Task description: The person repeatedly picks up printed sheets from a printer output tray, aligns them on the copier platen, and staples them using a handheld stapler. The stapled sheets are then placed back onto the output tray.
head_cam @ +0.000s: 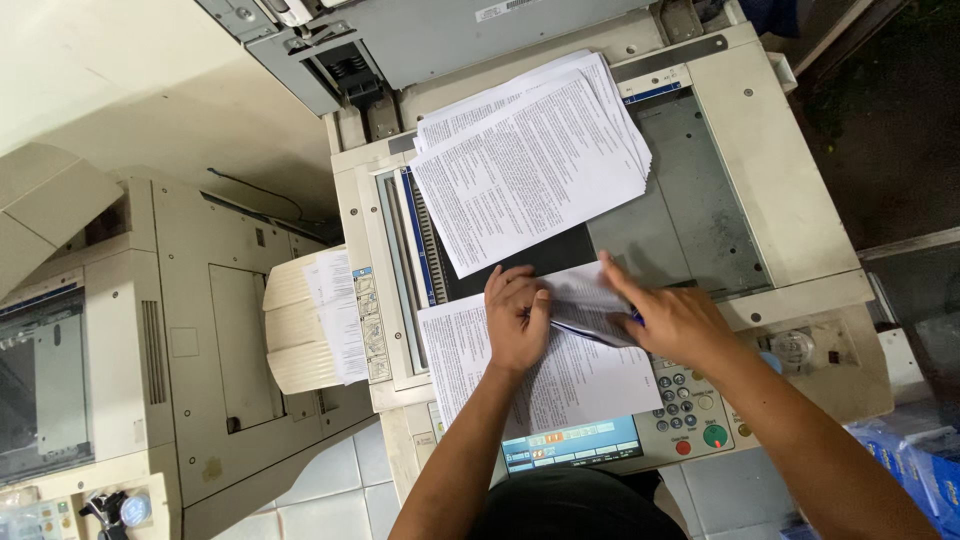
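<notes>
A photocopier [780, 200] stands below me with its lid up and its glass bed exposed. A fanned stack of printed sheets [535, 160] lies tilted across the glass. A second stack of printed pages [590, 380] rests on the front edge, partly over the control panel [690, 415]. My left hand [517, 318] presses flat on that near stack. My right hand [672, 318] lifts and folds the top sheet [585, 305] back, with a blue pen tucked between its fingers.
Another copier [130, 340] stands to the left, with a cream paper tray [295, 330] holding sheets between the two machines. The raised lid [440, 40] is at the top. White floor tiles [330, 490] show below, and blue packages [915, 460] sit at the right.
</notes>
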